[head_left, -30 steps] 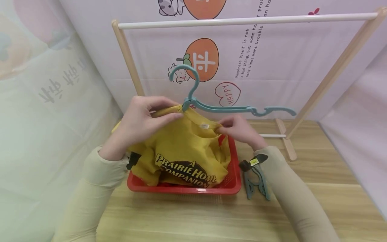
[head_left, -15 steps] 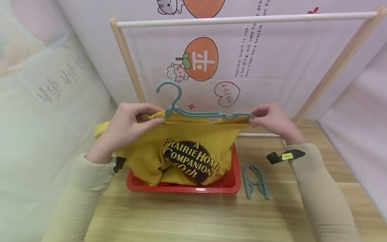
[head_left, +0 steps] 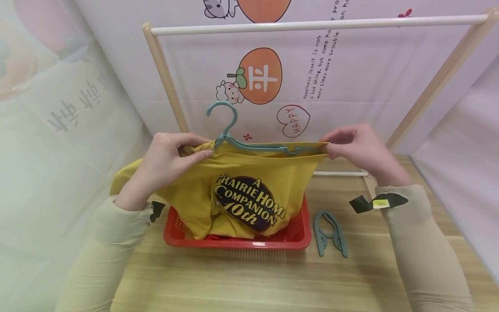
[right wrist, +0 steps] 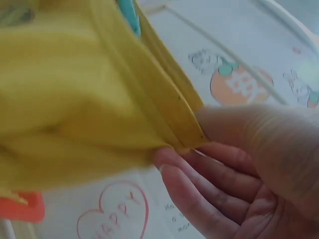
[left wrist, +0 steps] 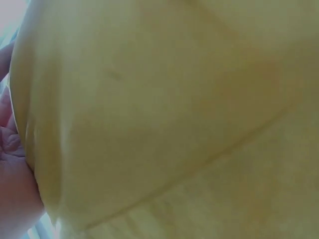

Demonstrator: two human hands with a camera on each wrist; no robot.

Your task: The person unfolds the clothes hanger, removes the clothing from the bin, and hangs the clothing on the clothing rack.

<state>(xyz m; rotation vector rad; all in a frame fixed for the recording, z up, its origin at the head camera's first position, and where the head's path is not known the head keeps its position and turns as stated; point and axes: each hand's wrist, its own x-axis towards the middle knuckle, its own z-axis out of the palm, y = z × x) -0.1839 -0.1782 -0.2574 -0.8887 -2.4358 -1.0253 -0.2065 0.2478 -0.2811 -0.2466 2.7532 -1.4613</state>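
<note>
A yellow printed T-shirt (head_left: 187,190) is stretched between both hands above a red basket, its lower part lying in the basket. The left hand (head_left: 165,162) pinches the shirt and the blue-green hanger (head_left: 249,146) near the base of the hook. The hanger's right arm lies inside the neck opening, its tip close to the right hand. At the collar's right end, the right hand (head_left: 356,145) pinches the fabric between thumb and fingers, as the right wrist view also shows. Yellow cloth fills most of the left wrist view and hides the left hand's fingertips.
The red basket (head_left: 238,245) stands on the wooden table (head_left: 218,281). Right of it lies a folded blue-green hanger (head_left: 330,234). Behind stands a rack with a white rail (head_left: 312,26) and wooden posts, before a printed backdrop.
The right hand has moved right and drawn the collar out straight. The hanger has come down and left, and its right arm has gone inside the neck opening.
</note>
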